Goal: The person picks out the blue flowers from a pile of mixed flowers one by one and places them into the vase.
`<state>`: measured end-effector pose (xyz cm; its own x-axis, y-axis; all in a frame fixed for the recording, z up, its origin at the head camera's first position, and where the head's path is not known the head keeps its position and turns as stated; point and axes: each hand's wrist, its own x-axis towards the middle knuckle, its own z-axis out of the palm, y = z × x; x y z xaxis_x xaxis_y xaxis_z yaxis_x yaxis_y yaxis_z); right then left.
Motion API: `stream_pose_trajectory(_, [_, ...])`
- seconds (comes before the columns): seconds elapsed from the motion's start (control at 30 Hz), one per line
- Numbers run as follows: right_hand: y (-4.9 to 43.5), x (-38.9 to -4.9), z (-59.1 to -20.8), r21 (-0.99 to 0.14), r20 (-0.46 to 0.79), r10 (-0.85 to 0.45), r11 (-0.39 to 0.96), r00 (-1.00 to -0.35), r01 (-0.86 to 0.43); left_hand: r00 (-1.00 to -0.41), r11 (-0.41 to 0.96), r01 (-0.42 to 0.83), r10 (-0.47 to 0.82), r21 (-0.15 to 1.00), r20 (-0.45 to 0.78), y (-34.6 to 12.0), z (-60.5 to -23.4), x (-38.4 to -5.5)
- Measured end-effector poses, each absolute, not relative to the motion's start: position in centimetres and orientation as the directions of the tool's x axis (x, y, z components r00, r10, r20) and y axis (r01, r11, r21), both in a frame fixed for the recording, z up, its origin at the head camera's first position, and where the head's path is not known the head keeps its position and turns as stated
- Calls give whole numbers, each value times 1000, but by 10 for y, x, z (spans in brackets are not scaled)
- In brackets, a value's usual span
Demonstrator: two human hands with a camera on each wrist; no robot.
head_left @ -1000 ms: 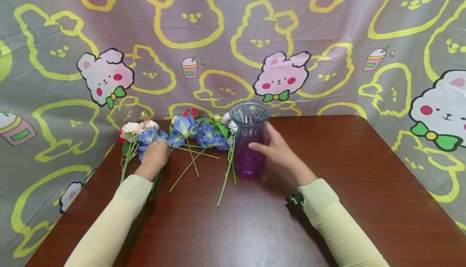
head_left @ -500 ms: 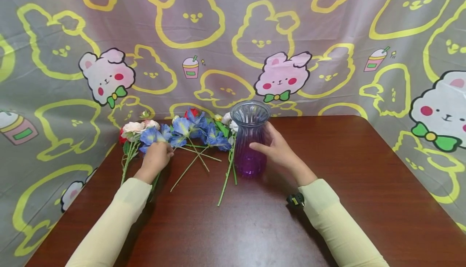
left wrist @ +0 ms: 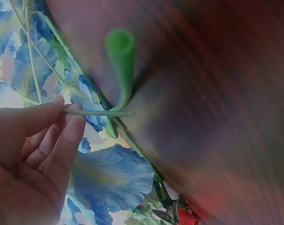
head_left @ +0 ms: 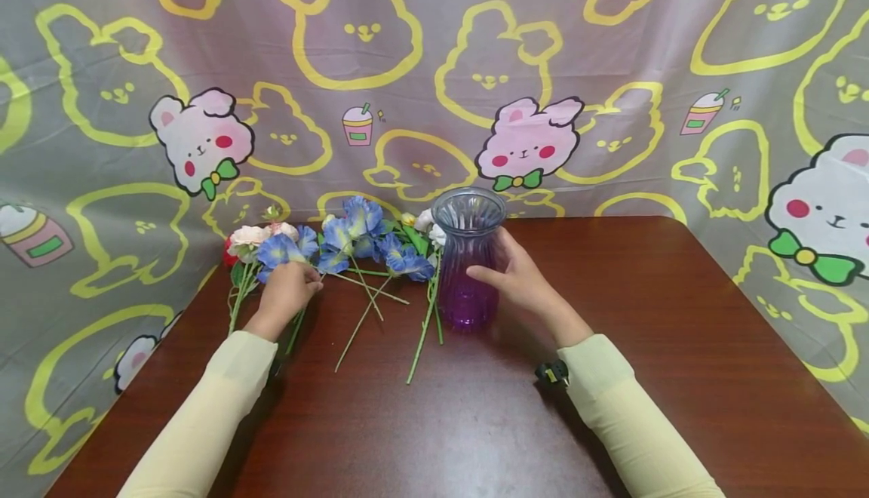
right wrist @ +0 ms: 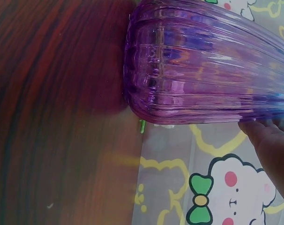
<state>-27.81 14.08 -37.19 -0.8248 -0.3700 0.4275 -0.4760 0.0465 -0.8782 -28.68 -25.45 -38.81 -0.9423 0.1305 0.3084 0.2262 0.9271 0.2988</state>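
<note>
My left hand (head_left: 281, 294) is at the left of the table among artificial flowers, just below a blue flower (head_left: 277, 247). In the left wrist view its thumb and finger pinch a thin green flower stem (left wrist: 102, 113) near its cut end; which bloom it belongs to I cannot tell. A larger blue bloom (left wrist: 115, 176) lies beside those fingers. My right hand (head_left: 519, 279) holds a ribbed glass vase (head_left: 468, 298), purple below and grey-blue above, upright on the table. Its thumb is in front, and the other fingers are partly hidden behind the glass.
Pale pink flowers (head_left: 250, 238) lie at far left, more blue flowers (head_left: 360, 219) in the middle with crossed stems, and white flowers (head_left: 437, 235) close against the vase. A patterned curtain (head_left: 407, 68) hangs behind the brown table (head_left: 434, 438).
My left hand has shifted slightly left, and its fingers have loosened into a pinch. A middle blue bloom has moved, covering the red flower, and its stems have shifted. My right hand and the vase stay put.
</note>
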Motion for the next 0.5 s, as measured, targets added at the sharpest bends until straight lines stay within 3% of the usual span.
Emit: stream_pose_trajectory(0.5, [141, -277, -371, -882, 419, -373, 50, -828, -469, -971, 931, 186, 125, 313, 203, -249, -393, -284])
